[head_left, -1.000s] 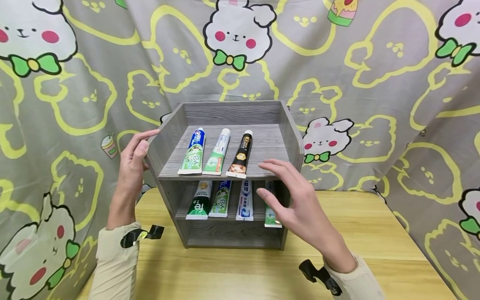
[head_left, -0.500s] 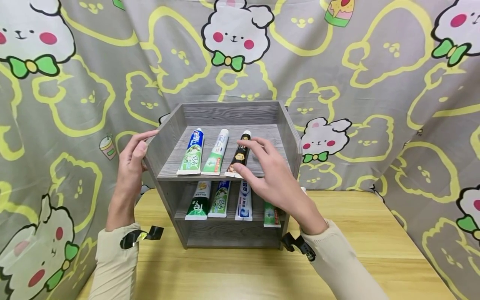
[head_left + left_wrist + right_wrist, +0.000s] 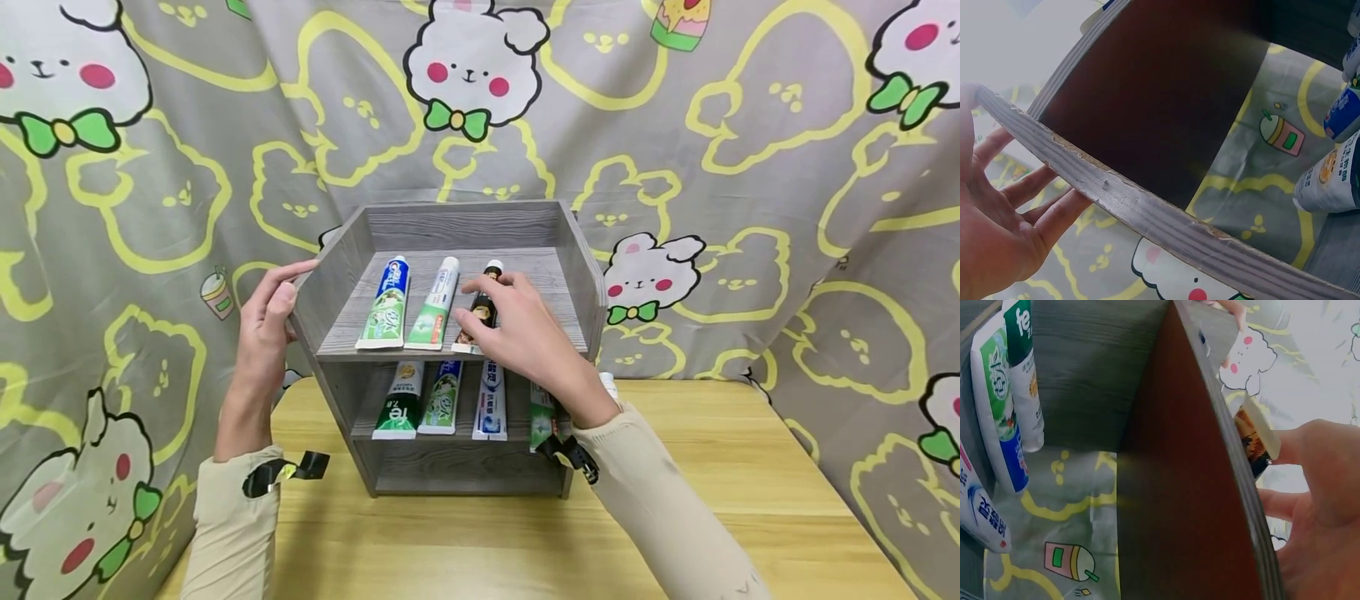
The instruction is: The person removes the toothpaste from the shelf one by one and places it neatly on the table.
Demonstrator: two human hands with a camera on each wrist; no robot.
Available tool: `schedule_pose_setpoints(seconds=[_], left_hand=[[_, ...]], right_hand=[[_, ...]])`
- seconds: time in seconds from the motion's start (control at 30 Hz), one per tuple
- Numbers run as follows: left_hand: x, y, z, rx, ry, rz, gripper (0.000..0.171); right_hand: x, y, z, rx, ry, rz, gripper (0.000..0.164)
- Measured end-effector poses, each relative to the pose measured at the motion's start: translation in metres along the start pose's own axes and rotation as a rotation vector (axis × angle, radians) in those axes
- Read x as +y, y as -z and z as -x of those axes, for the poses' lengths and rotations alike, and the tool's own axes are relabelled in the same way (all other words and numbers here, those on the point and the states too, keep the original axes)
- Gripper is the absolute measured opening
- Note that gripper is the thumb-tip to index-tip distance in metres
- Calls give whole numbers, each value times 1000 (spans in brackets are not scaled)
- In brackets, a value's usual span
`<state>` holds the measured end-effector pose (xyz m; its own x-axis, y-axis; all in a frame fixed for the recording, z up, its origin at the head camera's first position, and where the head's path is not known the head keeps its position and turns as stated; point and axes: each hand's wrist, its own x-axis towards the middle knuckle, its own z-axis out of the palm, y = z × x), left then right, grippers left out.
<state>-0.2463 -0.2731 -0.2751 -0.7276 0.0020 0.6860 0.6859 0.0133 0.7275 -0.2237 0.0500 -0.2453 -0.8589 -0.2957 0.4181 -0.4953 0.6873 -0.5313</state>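
A grey wooden shelf unit (image 3: 465, 225) stands on the table. On its top lie a blue-and-green toothpaste tube (image 3: 386, 312), a white-and-green toothpaste tube (image 3: 433, 312) and a black toothpaste tube (image 3: 484, 312). My right hand (image 3: 528, 329) reaches over the black tube, thumb and fingers curled round it; they partly cover it. In the right wrist view, the thumb meets the crimped end of the black tube (image 3: 1250, 434). My left hand (image 3: 261, 333) rests at the upper front corner of the left side panel. Its fingers (image 3: 1060, 215) touch the panel's outer side in the left wrist view.
Several toothpaste tubes lie on the middle shelf, among them a dark green tube (image 3: 397, 408) and a blue-and-white tube (image 3: 491, 404). A white object (image 3: 608, 385) shows beside the unit's right side. The wooden table (image 3: 720, 467) meets a patterned curtain (image 3: 660, 167).
My right hand has moved left from the right part of the top shelf onto the black toothpaste tube, and its fingers have closed round it. The left hand has stayed at the side panel.
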Motion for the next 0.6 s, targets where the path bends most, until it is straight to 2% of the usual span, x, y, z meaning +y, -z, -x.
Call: schedule_pose_setpoints(seconds=[0.17,0.33,0.6], left_hand=[[2,0,1,8,17,-12,41],[2,-1,1,19,46,-23,42],[2,-1,0,21,43,-33,42]], right_hand=[[-1,3,-8,-28,-28,12,28],[-2,8,-12,-68,-31,29,30],[-8,15,-16,-165,-41,78,32]])
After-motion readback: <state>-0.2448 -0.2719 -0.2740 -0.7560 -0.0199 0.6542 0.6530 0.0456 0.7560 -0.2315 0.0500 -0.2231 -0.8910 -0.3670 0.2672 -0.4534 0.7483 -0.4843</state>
